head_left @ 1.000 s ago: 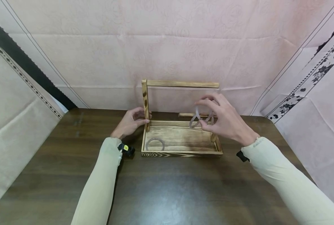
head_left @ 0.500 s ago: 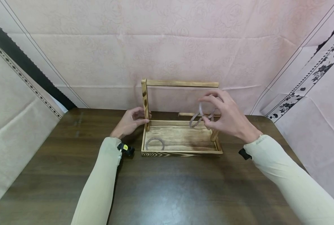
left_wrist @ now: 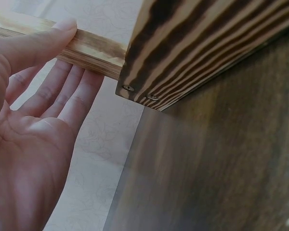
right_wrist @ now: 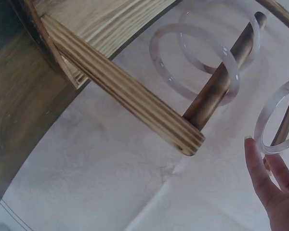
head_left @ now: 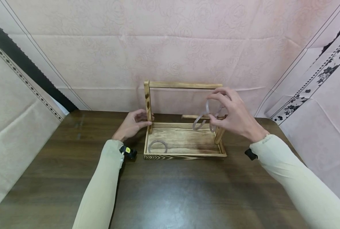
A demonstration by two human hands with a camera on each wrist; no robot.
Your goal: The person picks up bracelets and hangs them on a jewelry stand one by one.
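A wooden stand with a tray base point(head_left: 184, 156) is on the table. My left hand point(head_left: 133, 124) grips its left upright point(head_left: 148, 105), thumb in front and fingers behind, as the left wrist view also shows. In my right hand point(head_left: 236, 116) a translucent pale-lilac bangle point(head_left: 207, 106) is pinched near the right upright point(head_left: 219, 137). Two similar bangles point(right_wrist: 159, 67) hang around the short lower bar point(right_wrist: 207, 108), whose far end is free. Another bangle point(head_left: 150, 148) lies inside the tray at left. In the right wrist view the held bangle point(right_wrist: 261, 127) is partly cut off.
The top bar point(head_left: 184, 85) runs above the tray. A dark brown wooden table point(head_left: 170, 190) extends in front. Pale patterned cloth point(head_left: 170, 54) hangs behind and at both sides. Each wrist wears a small dark device, such as the left wrist device point(head_left: 129, 152).
My right hand has moved a little right and upward with the bangle, away from the two hanging bangles. My left hand and the stand have stayed in place.
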